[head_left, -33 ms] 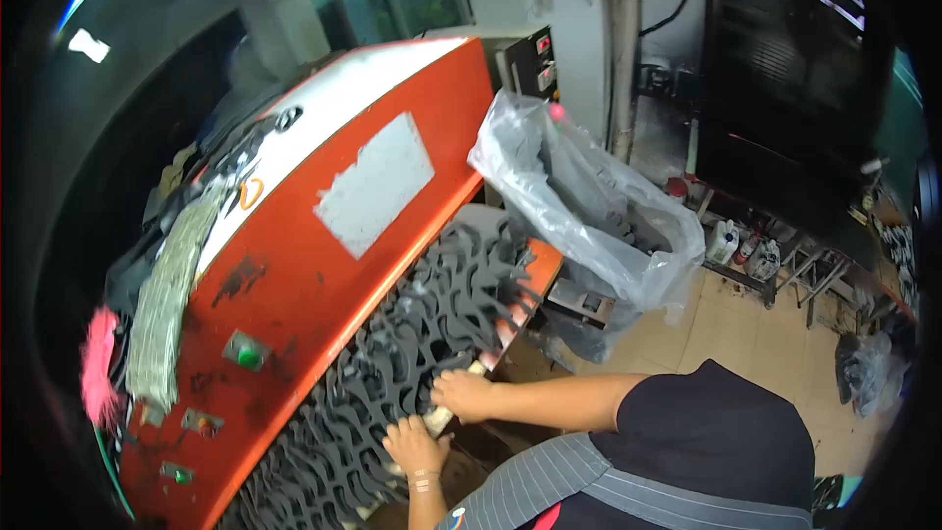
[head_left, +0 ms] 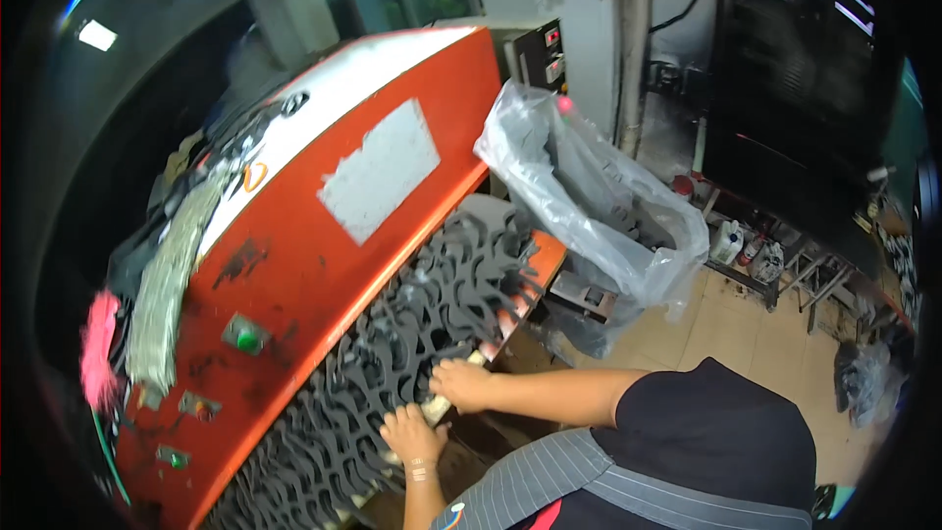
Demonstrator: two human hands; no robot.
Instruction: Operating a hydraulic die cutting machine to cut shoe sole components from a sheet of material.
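Note:
A long mass of dark grey, wavy, foam-like pieces (head_left: 407, 319) lies packed along the bed of an orange machine (head_left: 294, 275). At its near edge runs a pale strip (head_left: 437, 409), partly covered by my hands. My left hand (head_left: 414, 435) rests at this edge with its fingers stretched forward against the grey pieces; the hand is open. Just beyond it and to the right, my right hand (head_left: 461, 385) lies over the strip and the pieces' edge, its fingers slightly bent and apart, the tips partly hidden among the pieces. Neither hand visibly lifts anything.
A large clear plastic bag (head_left: 589, 196) hangs open beyond the bed's right end. Green buttons (head_left: 247, 339) sit on the machine's front panel. A pink cloth (head_left: 99, 348) hangs at far left. Bottles (head_left: 727, 241) stand by a low rack at right, on the tiled floor (head_left: 677, 358).
The view has shifted slightly, so the machine and bag sit a little differently in the picture. Both hands stay at the near edge of the grey pieces, almost unmoved.

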